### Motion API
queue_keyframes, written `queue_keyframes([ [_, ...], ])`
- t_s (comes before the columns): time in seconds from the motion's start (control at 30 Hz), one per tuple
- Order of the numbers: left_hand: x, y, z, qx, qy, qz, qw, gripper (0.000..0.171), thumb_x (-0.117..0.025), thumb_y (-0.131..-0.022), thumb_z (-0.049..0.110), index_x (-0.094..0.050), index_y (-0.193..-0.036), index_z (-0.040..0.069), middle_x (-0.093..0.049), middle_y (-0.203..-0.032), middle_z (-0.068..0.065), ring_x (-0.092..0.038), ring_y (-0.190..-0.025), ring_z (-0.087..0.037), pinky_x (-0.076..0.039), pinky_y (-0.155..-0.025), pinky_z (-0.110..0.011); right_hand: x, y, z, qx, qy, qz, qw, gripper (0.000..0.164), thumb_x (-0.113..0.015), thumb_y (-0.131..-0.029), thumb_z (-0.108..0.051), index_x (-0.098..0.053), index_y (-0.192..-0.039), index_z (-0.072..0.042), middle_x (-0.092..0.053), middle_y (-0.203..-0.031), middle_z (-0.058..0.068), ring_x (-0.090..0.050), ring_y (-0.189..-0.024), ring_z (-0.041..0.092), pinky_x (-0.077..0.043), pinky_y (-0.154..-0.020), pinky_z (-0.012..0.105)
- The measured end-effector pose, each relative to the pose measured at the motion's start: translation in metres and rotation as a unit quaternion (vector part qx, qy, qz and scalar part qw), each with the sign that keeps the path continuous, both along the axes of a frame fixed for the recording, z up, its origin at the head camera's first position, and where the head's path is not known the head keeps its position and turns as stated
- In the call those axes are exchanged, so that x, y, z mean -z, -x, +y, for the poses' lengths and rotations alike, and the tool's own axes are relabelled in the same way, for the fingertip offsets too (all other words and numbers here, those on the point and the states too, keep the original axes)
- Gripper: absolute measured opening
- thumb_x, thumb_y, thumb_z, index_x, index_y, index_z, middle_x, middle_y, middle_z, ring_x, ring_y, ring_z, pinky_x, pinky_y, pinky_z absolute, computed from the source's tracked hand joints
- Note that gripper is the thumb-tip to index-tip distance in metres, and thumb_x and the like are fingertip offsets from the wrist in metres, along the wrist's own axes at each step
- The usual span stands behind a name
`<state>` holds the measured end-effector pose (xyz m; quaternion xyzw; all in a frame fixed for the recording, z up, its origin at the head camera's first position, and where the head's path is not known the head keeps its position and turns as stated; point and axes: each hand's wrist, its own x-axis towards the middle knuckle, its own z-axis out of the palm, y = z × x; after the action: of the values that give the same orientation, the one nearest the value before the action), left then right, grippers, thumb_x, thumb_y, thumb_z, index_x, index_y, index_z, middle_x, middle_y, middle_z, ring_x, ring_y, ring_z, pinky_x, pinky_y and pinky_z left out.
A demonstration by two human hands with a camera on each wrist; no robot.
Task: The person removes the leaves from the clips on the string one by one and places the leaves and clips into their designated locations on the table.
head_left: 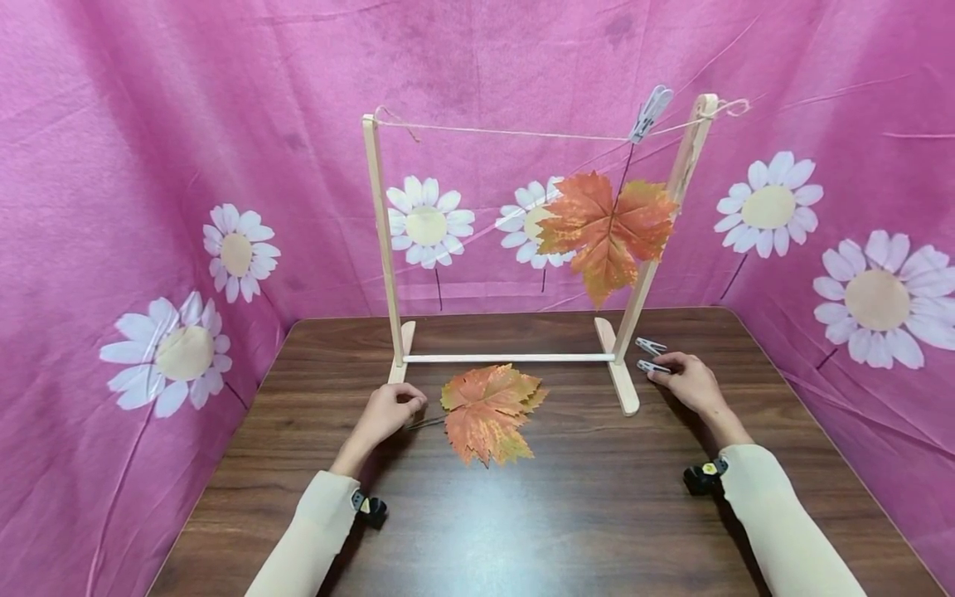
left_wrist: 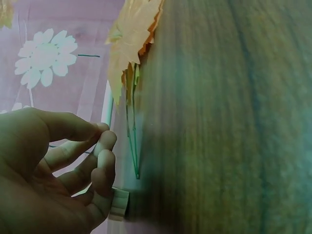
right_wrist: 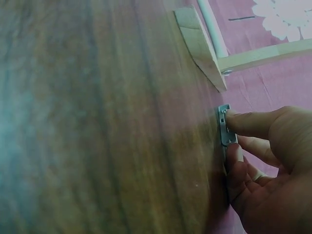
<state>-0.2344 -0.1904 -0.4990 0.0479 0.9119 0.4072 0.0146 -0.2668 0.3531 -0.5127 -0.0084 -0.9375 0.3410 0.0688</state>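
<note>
My left hand (head_left: 390,410) hovers just over the stems of the orange maple leaves (head_left: 488,414) lying stacked on the table. Its fingers are loosely curled; in the left wrist view the thin green stems (left_wrist: 132,141) lie apart from the fingertips. With finger and thumb, my right hand (head_left: 690,381) pinches a grey clothespin (right_wrist: 224,127) low at the tabletop. A second clothespin (head_left: 651,347) lies just behind it. Another orange leaf (head_left: 608,232) hangs by its stem from a string (head_left: 515,132), held by a light grey clothespin (head_left: 650,114).
A wooden frame (head_left: 386,249) with two posts carries the string; its feet (head_left: 625,385) stand on the brown table (head_left: 477,531). A white rod (head_left: 507,358) joins the posts low down. Behind hangs a pink cloth (head_left: 298,124) printed with daisies.
</note>
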Motion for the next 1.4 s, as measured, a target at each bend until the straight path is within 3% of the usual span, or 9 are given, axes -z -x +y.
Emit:
queue_keyframes([
  [0.17,-0.006,0.002,0.003,0.009,-0.026,0.001,0.9996,0.012,-0.071,-0.098,0.012,-0.081,-0.102,0.007,-0.078,-0.091,-0.005,-0.066,-0.076,-0.011,-0.052,-0.079,-0.029,-0.006,0.000,0.001,0.003,0.053,-0.025,0.998,0.036,-0.072,-0.101,-0.019,-0.068,-0.124,0.008,-0.074,-0.091,0.021,-0.063,-0.070,0.012,-0.050,-0.059,0.027],
  [0.27,-0.012,0.003,0.006,0.013,-0.044,0.008,0.9989,0.012,-0.072,-0.097,0.010,-0.079,-0.104,0.004,-0.079,-0.091,-0.007,-0.065,-0.080,-0.011,-0.051,-0.079,-0.028,-0.012,0.000,0.001,0.008,0.080,-0.031,0.996,0.034,-0.069,-0.103,-0.019,-0.066,-0.124,0.008,-0.074,-0.083,0.017,-0.062,-0.062,0.009,-0.051,-0.050,0.027],
  [0.47,-0.028,0.004,0.014,0.007,-0.083,0.019,0.9964,0.011,-0.071,-0.096,0.007,-0.077,-0.104,0.001,-0.078,-0.090,-0.011,-0.066,-0.079,-0.011,-0.050,-0.077,-0.024,-0.033,-0.003,-0.004,0.021,0.066,0.012,0.998,0.025,-0.065,-0.105,-0.021,-0.069,-0.114,0.002,-0.073,-0.077,0.011,-0.065,-0.060,0.010,-0.046,-0.053,0.025],
  [0.63,-0.043,0.006,0.022,0.007,-0.108,0.033,0.9936,0.010,-0.069,-0.099,0.006,-0.077,-0.103,0.000,-0.078,-0.091,-0.016,-0.071,-0.082,-0.020,-0.050,-0.071,-0.021,-0.059,-0.008,-0.012,0.006,0.069,0.042,0.997,0.024,-0.065,-0.105,-0.023,-0.070,-0.112,0.000,-0.068,-0.071,-0.005,-0.064,-0.059,0.008,-0.046,-0.055,0.023],
  [0.77,-0.057,0.008,0.030,0.013,-0.118,0.047,0.9918,0.011,-0.071,-0.101,0.011,-0.076,-0.103,0.001,-0.078,-0.088,-0.013,-0.068,-0.078,-0.015,-0.047,-0.068,-0.022,-0.082,-0.013,-0.021,-0.016,0.066,0.071,0.995,0.025,-0.065,-0.106,-0.024,-0.071,-0.112,-0.001,-0.063,-0.066,-0.013,-0.062,-0.058,0.004,-0.046,-0.057,0.021],
  [0.93,-0.077,0.011,0.040,0.031,-0.117,0.080,0.9894,0.011,-0.071,-0.101,0.012,-0.076,-0.103,0.002,-0.076,-0.086,-0.010,-0.066,-0.076,-0.016,-0.046,-0.066,-0.022,-0.111,-0.019,-0.034,-0.035,0.066,0.105,0.992,0.022,-0.069,-0.105,-0.026,-0.071,-0.108,-0.005,-0.063,-0.064,-0.007,-0.061,-0.058,0.006,-0.045,-0.056,0.023],
  [1.07,-0.092,0.013,0.049,0.043,-0.124,0.112,0.9850,0.008,-0.072,-0.101,0.011,-0.078,-0.100,0.005,-0.075,-0.087,-0.010,-0.063,-0.085,-0.019,-0.045,-0.071,-0.022,-0.133,-0.022,-0.046,-0.053,0.089,0.116,0.988,0.021,-0.071,-0.104,-0.026,-0.071,-0.107,-0.005,-0.064,-0.069,-0.009,-0.061,-0.060,0.005,-0.048,-0.053,0.022],
  [1.3,-0.116,0.015,0.069,0.066,-0.173,0.109,0.9766,0.012,-0.071,-0.103,0.015,-0.077,-0.106,0.005,-0.077,-0.093,-0.020,-0.067,-0.080,-0.029,-0.046,-0.064,-0.023,-0.171,-0.026,-0.066,-0.079,0.111,0.142,0.980,0.018,-0.071,-0.104,-0.020,-0.071,-0.109,-0.003,-0.066,-0.072,-0.014,-0.062,-0.062,0.005,-0.050,-0.055,0.019],
  [1.4,-0.126,0.016,0.077,0.072,-0.183,0.119,0.9732,0.012,-0.072,-0.103,0.018,-0.077,-0.106,0.008,-0.077,-0.093,-0.019,-0.068,-0.081,-0.030,-0.047,-0.066,-0.023,-0.186,-0.027,-0.074,-0.084,0.120,0.153,0.977,0.016,-0.072,-0.103,-0.017,-0.072,-0.109,-0.002,-0.065,-0.073,-0.017,-0.061,-0.062,0.005,-0.050,-0.055,0.018],
])
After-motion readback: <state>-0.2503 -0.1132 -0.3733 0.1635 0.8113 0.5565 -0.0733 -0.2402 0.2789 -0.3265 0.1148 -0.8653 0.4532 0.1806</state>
